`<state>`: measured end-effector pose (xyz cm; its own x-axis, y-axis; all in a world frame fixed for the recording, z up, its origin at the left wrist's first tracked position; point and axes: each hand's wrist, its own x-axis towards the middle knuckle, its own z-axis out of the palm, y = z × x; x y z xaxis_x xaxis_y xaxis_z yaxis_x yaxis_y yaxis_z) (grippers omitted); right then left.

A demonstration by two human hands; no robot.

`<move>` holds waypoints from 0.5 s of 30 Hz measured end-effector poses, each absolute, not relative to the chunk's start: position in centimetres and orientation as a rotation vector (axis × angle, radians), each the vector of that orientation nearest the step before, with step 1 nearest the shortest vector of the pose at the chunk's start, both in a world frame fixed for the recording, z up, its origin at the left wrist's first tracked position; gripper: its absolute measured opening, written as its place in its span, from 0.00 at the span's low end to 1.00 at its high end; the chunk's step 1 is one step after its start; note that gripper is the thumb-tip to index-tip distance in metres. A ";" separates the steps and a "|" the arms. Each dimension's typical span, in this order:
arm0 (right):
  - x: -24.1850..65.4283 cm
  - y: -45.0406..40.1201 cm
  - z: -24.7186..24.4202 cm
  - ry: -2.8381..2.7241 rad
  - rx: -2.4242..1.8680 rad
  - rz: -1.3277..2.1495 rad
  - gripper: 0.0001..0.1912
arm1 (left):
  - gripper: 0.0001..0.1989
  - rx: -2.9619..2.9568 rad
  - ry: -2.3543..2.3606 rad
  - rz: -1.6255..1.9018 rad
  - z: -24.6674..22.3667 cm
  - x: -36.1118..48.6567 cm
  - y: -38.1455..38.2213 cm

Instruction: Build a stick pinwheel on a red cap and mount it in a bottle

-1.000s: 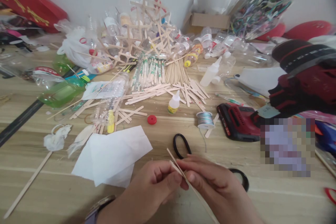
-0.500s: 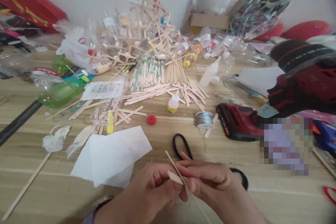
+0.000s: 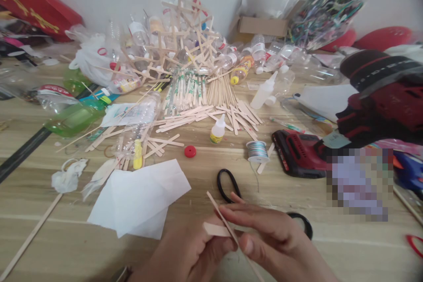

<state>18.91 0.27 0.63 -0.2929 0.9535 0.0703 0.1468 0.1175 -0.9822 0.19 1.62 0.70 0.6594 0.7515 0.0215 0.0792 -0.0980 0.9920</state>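
Note:
At the front of the table, my left hand (image 3: 194,249) is closed on a short flat piece of craft stick (image 3: 216,230). My right hand (image 3: 274,235) pinches a long thin wooden stick (image 3: 220,215) that crosses the flat piece at its right end. The two pieces touch, or nearly so; whether they are joined I cannot tell. Under and behind my right hand lie scissors with black handles (image 3: 228,197), their blades hidden. White paper (image 3: 142,198) lies to the left of my hands.
Beyond my hands are a small glue bottle (image 3: 217,131), a red disc (image 3: 190,151) and a wire spool (image 3: 257,152). A red and black power tool (image 3: 302,154) stands at the right. Craft sticks (image 3: 185,119), skewers (image 3: 222,90) and plastic bottles crowd the back; a green bottle (image 3: 76,116) lies left.
My left hand has turned slightly, and the flat piece's free end has shifted left and lies more level. My right fingers have spread a little along the thin stick.

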 end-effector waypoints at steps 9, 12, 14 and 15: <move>19.0 0.6 0.7 -1.737 -1.046 1.236 0.20 | 0.14 1.647 0.899 0.666 2.5 0.4 1.2; 19.0 0.9 0.7 -1.780 -1.026 1.265 0.20 | 0.14 1.648 0.950 0.601 2.1 0.1 0.9; 19.1 1.0 0.7 -1.795 -1.028 1.267 0.21 | 0.14 1.664 0.959 0.576 1.8 0.0 0.8; 19.2 1.1 0.7 -1.799 -1.022 1.260 0.21 | 0.14 1.672 0.961 0.570 1.6 0.0 0.8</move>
<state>19.15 1.10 0.69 -0.4405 0.8916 0.1046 0.2062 0.2139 -0.9548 0.01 0.81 1.63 0.5597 0.8231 -0.0962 0.3103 -0.1005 0.9453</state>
